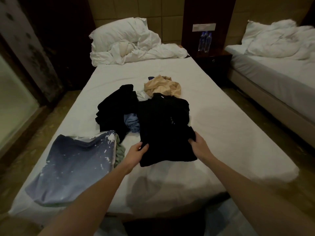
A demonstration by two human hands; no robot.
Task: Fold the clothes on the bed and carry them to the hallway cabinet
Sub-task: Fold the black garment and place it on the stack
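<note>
— What have you got hold of there?

— From my head camera, both my hands are on the black garment (163,126) lying in the middle of the bed (221,126). My left hand (138,150) grips its near left edge, fingers curled over the cloth with the thumb on top. My right hand (198,142) pinches the right edge, fingers folded round a bunch of the fabric.

— Is it flat?

— Mostly. It lies spread on the white sheet, its near edge rumpled between my hands, its far end reaching up to a beige garment (162,88) that sits crumpled behind it.

— And the rest of the clothes?

— To the left of the black one there is a second black heap (115,106), and a light blue piece (131,122) is wedged between the two dark ones. Nearer to me on the left lies a dark blue shirt with white splashes (75,166), laid out flat near the bed's left edge, with a bit of green cloth (120,152) showing from under its right side.

— Anything else around?

— A white pillow (122,34) and bunched duvet (144,53) at the head of the bed. A dark nightstand (214,63) to the right carries water bottles (205,40). A second bed (272,70) with crumpled white bedding stands farther right.
</note>
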